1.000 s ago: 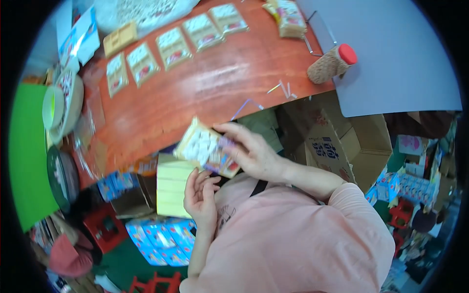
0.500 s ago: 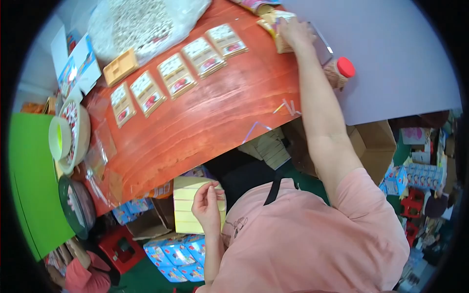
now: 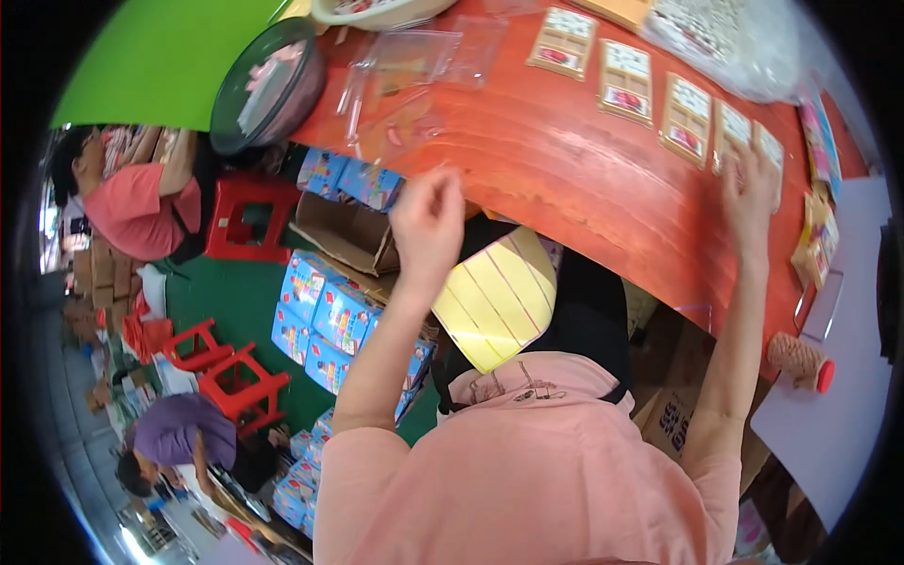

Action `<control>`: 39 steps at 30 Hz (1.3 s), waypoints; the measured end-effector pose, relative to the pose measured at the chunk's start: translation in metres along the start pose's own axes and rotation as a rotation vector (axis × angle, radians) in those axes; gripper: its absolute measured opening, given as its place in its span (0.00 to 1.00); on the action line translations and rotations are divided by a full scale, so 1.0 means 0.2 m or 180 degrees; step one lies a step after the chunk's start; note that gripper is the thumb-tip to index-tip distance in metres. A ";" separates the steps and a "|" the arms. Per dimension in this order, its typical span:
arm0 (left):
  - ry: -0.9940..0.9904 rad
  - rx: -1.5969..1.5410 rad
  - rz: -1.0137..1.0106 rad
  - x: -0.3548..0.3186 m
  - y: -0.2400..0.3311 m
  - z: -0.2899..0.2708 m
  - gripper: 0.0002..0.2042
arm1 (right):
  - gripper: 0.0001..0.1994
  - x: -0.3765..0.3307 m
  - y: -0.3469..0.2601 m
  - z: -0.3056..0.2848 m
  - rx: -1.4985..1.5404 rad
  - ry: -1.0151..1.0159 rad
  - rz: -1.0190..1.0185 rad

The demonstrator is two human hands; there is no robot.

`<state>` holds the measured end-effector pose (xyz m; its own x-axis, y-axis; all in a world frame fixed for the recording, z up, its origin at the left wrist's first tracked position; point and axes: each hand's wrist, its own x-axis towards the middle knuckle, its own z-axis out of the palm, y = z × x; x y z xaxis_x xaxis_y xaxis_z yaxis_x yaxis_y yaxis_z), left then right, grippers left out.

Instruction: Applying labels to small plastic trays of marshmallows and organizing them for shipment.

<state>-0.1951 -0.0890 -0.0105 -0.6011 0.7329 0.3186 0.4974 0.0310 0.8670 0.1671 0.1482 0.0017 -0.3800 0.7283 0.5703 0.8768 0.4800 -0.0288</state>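
Note:
My left hand (image 3: 428, 226) is raised beside the table's front edge. Its thumb and fingers are curled together, and whatever they hold, if anything, cannot be made out. Across the table, my right hand (image 3: 750, 202) reaches over the right end of a row of small wooden trays, fingers apart and somewhat blurred, covering part of the end trays. Each tray, such as the middle one (image 3: 686, 120), has white pieces at one end and a red picture at the other. On my lap rests a yellow sheet (image 3: 499, 297) divided by dark lines.
A bag of white pieces (image 3: 725, 38) lies behind the trays. Clear plastic sleeves (image 3: 400, 85) and a dark green bowl (image 3: 268, 85) are on the left. A red-capped jar (image 3: 799, 363) stands right. Blue boxes (image 3: 334, 320), red stools (image 3: 250, 221) and two people occupy the left side.
My right hand has left the yellow package at the table's right and come to the end trays. My left hand has moved up toward the table edge. The view has swung left.

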 end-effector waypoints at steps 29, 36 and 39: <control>0.0348 0.0261 0.0770 -0.10 0.08 0.17 0.11 | 0.17 0.17 -0.65 0.21 0.0492 -0.0557 -0.0443; -0.0238 0.0436 0.1217 0.18 0.11 0.35 0.08 | 0.15 0.13 -0.69 0.15 0.0464 -0.0519 -0.0491; -0.0410 0.0680 0.1636 0.43 0.08 0.53 0.08 | 0.16 0.14 -0.68 0.16 0.0323 -0.0642 -0.0535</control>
<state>-0.1713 0.0464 -0.0095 -0.1739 0.7666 0.6181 0.8292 -0.2246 0.5118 0.0276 0.1191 -0.0038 -0.5775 0.7121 0.3993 0.7664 0.6414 -0.0356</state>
